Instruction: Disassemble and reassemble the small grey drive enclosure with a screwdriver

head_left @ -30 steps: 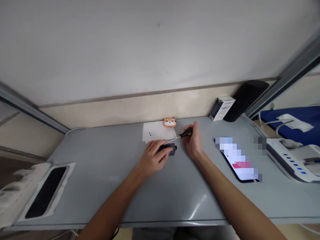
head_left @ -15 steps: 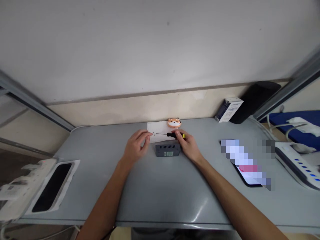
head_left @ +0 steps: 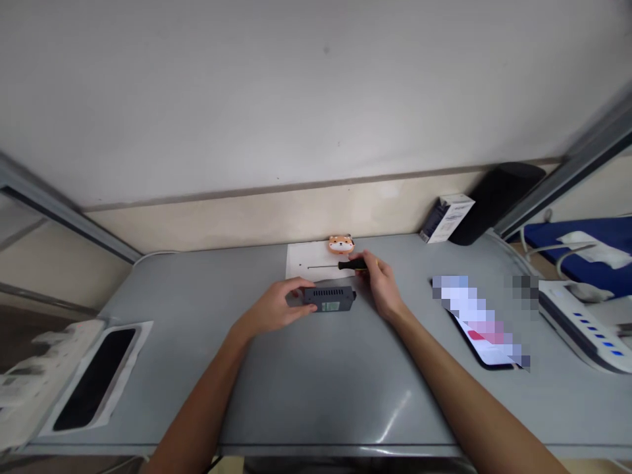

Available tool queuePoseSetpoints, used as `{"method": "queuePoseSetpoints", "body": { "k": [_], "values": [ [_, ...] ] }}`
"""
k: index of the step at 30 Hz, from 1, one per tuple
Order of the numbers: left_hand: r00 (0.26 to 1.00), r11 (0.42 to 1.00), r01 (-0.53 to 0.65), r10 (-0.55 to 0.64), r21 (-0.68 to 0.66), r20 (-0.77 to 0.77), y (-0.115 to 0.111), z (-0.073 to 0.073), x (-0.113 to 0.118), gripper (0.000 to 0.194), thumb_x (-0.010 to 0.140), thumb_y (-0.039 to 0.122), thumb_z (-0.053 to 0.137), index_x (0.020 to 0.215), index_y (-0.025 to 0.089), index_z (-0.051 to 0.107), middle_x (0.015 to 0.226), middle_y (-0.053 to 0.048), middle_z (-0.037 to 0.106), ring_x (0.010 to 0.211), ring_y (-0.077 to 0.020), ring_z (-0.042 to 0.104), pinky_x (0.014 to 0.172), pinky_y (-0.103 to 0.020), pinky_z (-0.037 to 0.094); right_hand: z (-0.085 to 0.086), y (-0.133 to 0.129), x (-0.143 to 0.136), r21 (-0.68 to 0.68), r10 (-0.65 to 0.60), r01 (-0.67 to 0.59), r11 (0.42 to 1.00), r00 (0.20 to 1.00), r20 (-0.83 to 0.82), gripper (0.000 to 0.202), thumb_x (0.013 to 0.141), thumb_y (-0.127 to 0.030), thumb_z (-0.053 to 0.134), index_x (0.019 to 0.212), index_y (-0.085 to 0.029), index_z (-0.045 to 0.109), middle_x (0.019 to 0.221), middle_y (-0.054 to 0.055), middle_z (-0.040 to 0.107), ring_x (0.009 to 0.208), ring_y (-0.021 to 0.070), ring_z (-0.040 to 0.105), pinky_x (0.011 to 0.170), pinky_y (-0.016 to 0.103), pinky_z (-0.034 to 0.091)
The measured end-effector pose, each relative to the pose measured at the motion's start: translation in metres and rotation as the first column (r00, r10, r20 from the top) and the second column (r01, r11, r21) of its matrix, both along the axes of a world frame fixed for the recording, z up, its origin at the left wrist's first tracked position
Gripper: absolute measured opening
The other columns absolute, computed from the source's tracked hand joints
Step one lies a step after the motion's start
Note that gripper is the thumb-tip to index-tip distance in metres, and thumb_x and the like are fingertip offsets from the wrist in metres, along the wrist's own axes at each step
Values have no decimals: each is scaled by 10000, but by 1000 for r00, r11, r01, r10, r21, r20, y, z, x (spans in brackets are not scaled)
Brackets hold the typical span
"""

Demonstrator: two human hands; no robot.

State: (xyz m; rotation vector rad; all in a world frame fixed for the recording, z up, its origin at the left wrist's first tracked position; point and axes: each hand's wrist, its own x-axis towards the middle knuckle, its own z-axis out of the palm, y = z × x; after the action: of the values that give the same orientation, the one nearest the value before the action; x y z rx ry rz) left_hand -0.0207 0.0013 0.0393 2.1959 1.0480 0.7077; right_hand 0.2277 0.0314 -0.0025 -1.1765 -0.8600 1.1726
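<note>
My left hand (head_left: pixel 277 304) grips the left end of a small dark grey box (head_left: pixel 340 299), thumb in front and fingers behind. Vent slots run along the box's upper edge, and a pale green label is on its front. My right hand (head_left: pixel 379 283) holds a screwdriver (head_left: pixel 349 264) by its black and yellow handle. The thin shaft points left over a white sheet of paper (head_left: pixel 296 253), behind the box. Near the tip, a tiny dark piece (head_left: pixel 300 264) lies on the paper; I cannot make out its kind.
An orange animal-face case (head_left: pixel 341 244) sits at the paper's back edge. On the right are a phone (head_left: pixel 486 342), a power strip (head_left: pixel 585 322), a small carton (head_left: pixel 447 217) and a black cylinder (head_left: pixel 496 201). Another phone (head_left: pixel 96 378) and white power strip (head_left: pixel 44 368) lie left.
My left hand has moved from the small dark pieces on the paper down to the box and taken hold of its left end. The screwdriver has shifted slightly right, still in my right hand.
</note>
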Motion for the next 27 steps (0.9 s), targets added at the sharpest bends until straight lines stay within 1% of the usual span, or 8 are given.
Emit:
{"method": "queuePoseSetpoints", "body": {
  "k": [3,5,10,15,18,22,24,27],
  "values": [
    [998,998,-55,55,8,9,0,-6,7,241,918,329,750,1144,245,753,997,-44,800,857,-201,740,753,-308,625,-3,4,4,-37,-37,33,999,991,-132,522,726,-714,729,784,-199,788,573,-31,602,525,113,454,508,262,334],
    [996,997,-81,81,4,24,0,-9,10,230,908,319,760,1124,241,757,998,-40,802,858,-199,740,765,-308,626,-3,6,6,-49,-59,49,998,973,-225,473,715,-671,746,758,-200,770,538,-41,559,503,108,437,488,259,325],
    [989,992,-126,125,15,75,-2,-19,18,249,908,304,764,1148,239,754,1031,-40,804,865,-188,741,806,-304,627,5,9,10,-100,-135,104,989,913,-384,332,659,-532,778,660,-210,697,589,-23,602,476,93,420,438,255,330],
    [984,985,-146,135,93,116,-1,-29,22,261,915,279,766,1171,235,745,1060,-51,807,889,-187,756,831,-302,631,9,8,11,-122,-172,131,984,884,-435,248,629,-420,774,613,-208,648,636,-10,645,461,73,382,428,250,342],
    [982,980,-158,143,124,126,-1,-33,24,279,917,279,769,1191,233,739,1097,-60,804,940,-197,763,894,-320,626,8,7,12,-102,-145,112,988,889,-434,243,636,-408,774,601,-210,638,632,-7,647,461,76,380,436,261,357],
    [980,979,-170,156,112,120,-1,-34,26,267,932,267,746,1198,238,731,1093,-54,797,962,-197,756,926,-322,612,9,5,12,-53,-78,61,997,902,-425,258,645,-408,781,588,-207,629,630,-2,651,454,76,388,447,280,355],
    [981,978,-165,149,125,123,-2,-34,26,268,937,264,734,1203,237,716,1096,-56,790,971,-198,751,925,-323,609,10,4,11,-51,-71,54,997,904,-421,254,641,-406,778,584,-207,631,624,-4,648,449,74,384,451,283,353],
    [982,970,-160,138,185,126,-3,-33,25,262,940,269,724,1197,233,683,1111,-65,777,993,-203,744,935,-333,600,9,4,10,-74,-86,61,995,904,-418,243,638,-404,765,573,-207,637,610,-9,638,446,73,371,456,278,364]
  ]
}}
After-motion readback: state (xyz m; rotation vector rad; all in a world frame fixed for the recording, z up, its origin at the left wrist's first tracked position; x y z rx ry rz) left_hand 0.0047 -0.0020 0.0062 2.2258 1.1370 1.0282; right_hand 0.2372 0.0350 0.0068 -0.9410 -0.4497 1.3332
